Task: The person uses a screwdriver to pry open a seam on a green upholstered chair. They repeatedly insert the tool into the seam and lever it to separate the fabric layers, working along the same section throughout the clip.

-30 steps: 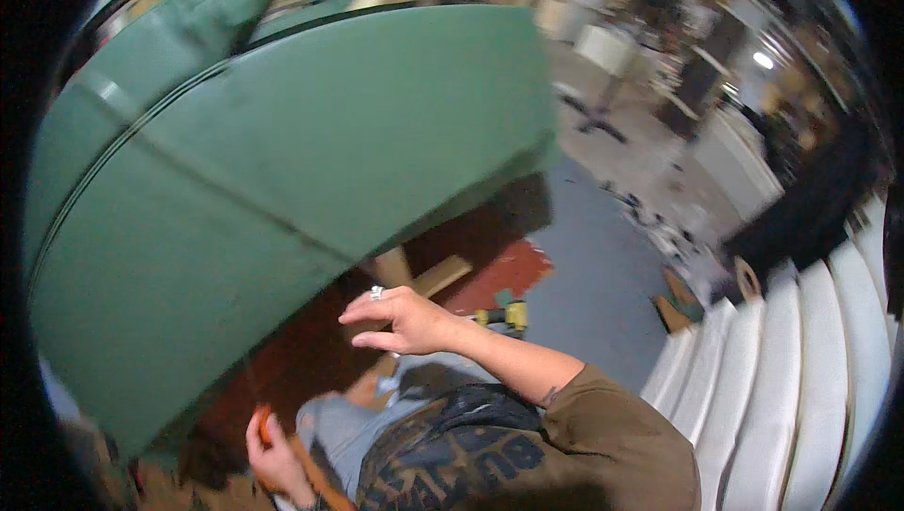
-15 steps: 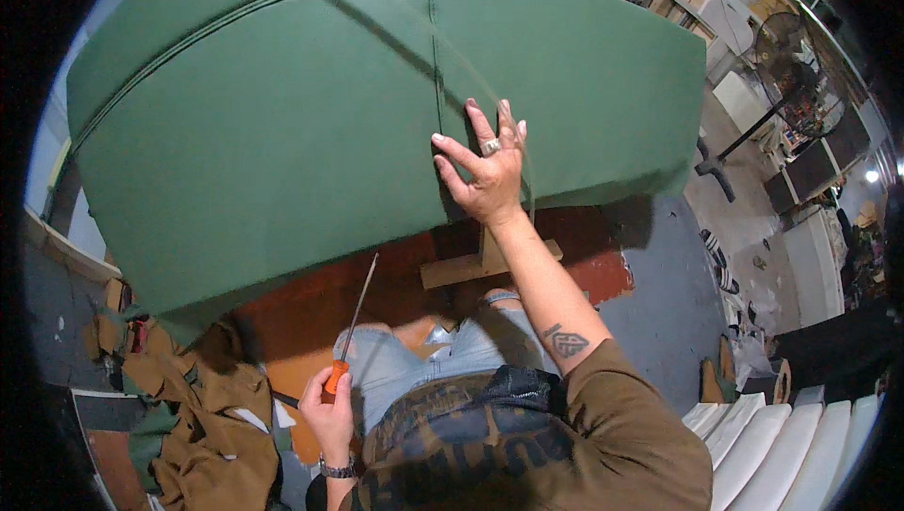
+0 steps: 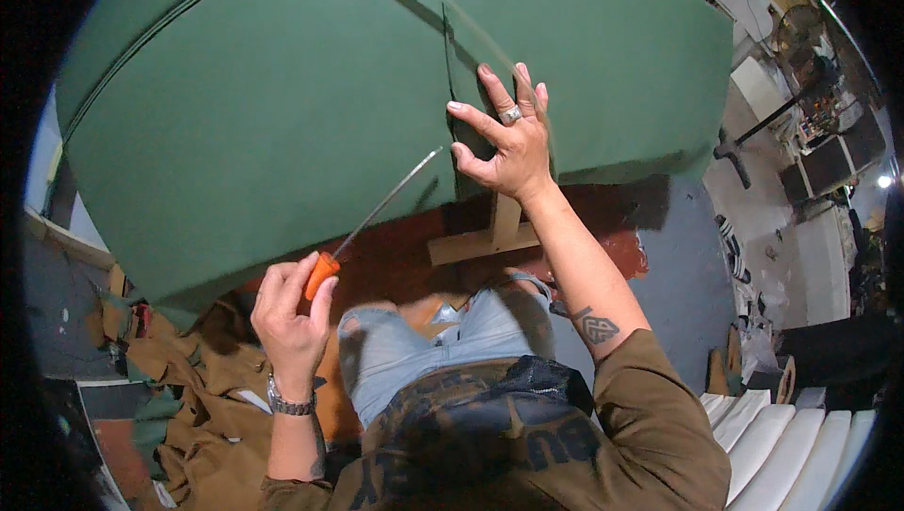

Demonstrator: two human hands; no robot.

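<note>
My left hand (image 3: 294,318) grips the orange handle of a screwdriver (image 3: 384,205), a long thin metal shaft whose tip points up and right toward the seam. Its tip is close to my right thumb. My right hand (image 3: 508,144), wearing a ring, lies with fingers spread on a green upholstered panel (image 3: 254,115), just right of its vertical seam (image 3: 446,49). A curved double line of piping (image 3: 169,35) runs across the panel's upper left. A thin translucent tube or cord (image 3: 471,26) passes in front of the panel and over the right hand's fingers.
Below the panel stands a wooden support (image 3: 485,243). Brown and green fabric scraps (image 3: 202,398) pile up at the lower left. White padded pieces (image 3: 782,445) lie at the lower right. A black stand fan (image 3: 800,78) is at the far right, near striped footwear (image 3: 733,247).
My left hand has risen with the screwdriver, bringing its tip up and right close to my right hand. The right hand stays spread by the seam; the view has shifted slightly.
</note>
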